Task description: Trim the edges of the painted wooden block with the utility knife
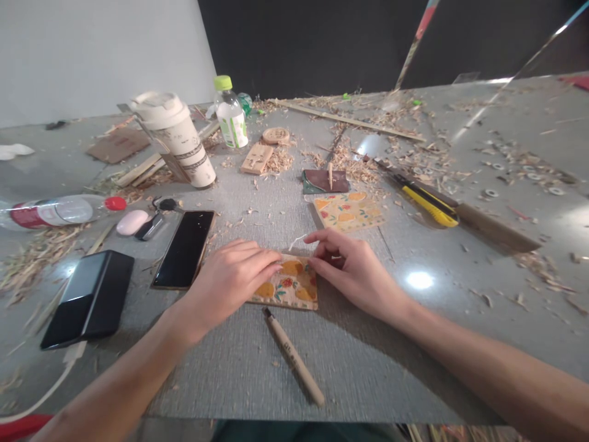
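At the left of the frame, a phone [184, 248] had been laid flat beside the left hand [232, 273], apparently to leave the middle free. In the lower centre of the frame, the patterned cloth [288, 283] was kept flat on the table [221, 374] by that hand's lowered, close-set fingers, seemingly to steady it; whether an edge was pinched could not be told. Just below, a wooden-handled tool [295, 359] had been set within easy reach (its dark tip was pointed towards the cloth). A white thread [297, 242] was seen at the upper edge. By the cloth's right edge, the right hand's [356, 270] thumb and forefinger were parted, perhaps for fine handling; whether anything was gripped by its curled fingers could not be told. At the right of the frame, a yellow knife [427, 205] had been left well apart, perhaps for safety.
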A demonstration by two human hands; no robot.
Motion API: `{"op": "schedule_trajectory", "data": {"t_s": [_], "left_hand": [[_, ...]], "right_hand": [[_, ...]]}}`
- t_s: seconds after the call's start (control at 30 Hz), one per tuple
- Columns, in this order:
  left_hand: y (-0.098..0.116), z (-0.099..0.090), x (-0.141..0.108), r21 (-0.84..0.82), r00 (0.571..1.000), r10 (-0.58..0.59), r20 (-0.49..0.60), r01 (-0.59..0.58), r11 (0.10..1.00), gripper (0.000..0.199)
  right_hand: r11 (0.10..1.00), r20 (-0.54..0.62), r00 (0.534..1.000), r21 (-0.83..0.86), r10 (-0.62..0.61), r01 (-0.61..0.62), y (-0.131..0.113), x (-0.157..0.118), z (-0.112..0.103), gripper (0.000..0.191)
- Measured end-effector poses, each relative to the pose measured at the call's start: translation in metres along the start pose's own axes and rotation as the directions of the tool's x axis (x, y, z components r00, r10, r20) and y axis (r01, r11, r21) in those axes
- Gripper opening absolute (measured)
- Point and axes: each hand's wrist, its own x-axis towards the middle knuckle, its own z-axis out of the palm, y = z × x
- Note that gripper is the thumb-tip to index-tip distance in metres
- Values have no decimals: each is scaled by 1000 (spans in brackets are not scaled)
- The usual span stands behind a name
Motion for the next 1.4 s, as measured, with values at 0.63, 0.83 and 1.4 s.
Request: {"op": "schedule_trajectory", "data": {"t_s": [0.63,0.83,1.4], "left_hand": [[-7,2,4,-347,933,-348,-97,296,890,41],[-7,9,5,-339,970,-209,-120,158,927,19],[-5,9,6,-378,948,-281,-149,208,902,39]], "right_hand": [[950,-279,950,307,138,-48,16,25,-37,15],[959,-267,962,283,62,16,21,28,-36,20],[995,-279,960,97,8,20,14,23,-36,46]]}}
